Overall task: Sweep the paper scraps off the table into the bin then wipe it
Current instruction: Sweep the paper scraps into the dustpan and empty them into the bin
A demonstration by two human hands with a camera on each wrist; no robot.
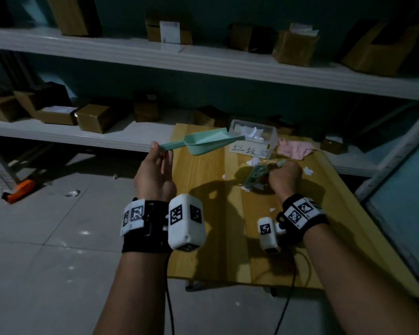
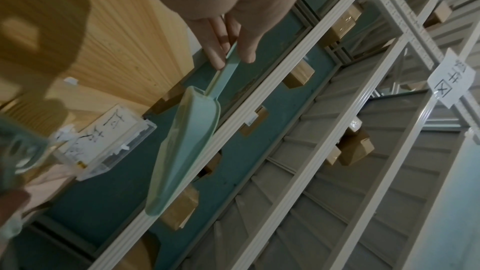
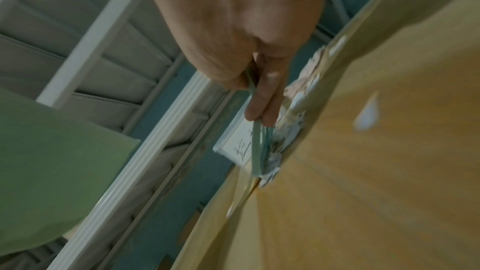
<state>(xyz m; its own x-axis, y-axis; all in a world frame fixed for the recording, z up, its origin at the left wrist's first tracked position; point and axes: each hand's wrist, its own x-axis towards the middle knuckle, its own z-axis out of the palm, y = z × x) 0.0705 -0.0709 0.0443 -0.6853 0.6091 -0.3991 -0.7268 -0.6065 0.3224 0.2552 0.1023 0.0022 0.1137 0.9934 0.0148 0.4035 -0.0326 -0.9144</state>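
Observation:
My left hand pinches the handle of a mint green dustpan, held in the air over the wooden table's far left corner; the dustpan points toward the clear plastic bin, labelled with handwriting. My right hand grips a small green brush whose bristles touch the table among white paper scraps. More paper scraps lie to the right and near my wrist. Crumpled paper lies inside the bin. The brush shows blurred below my fingers.
A pink cloth lies right of the bin. White shelves with cardboard boxes run behind the table. An orange tool lies on the tiled floor at left. A framed panel stands at the table's right.

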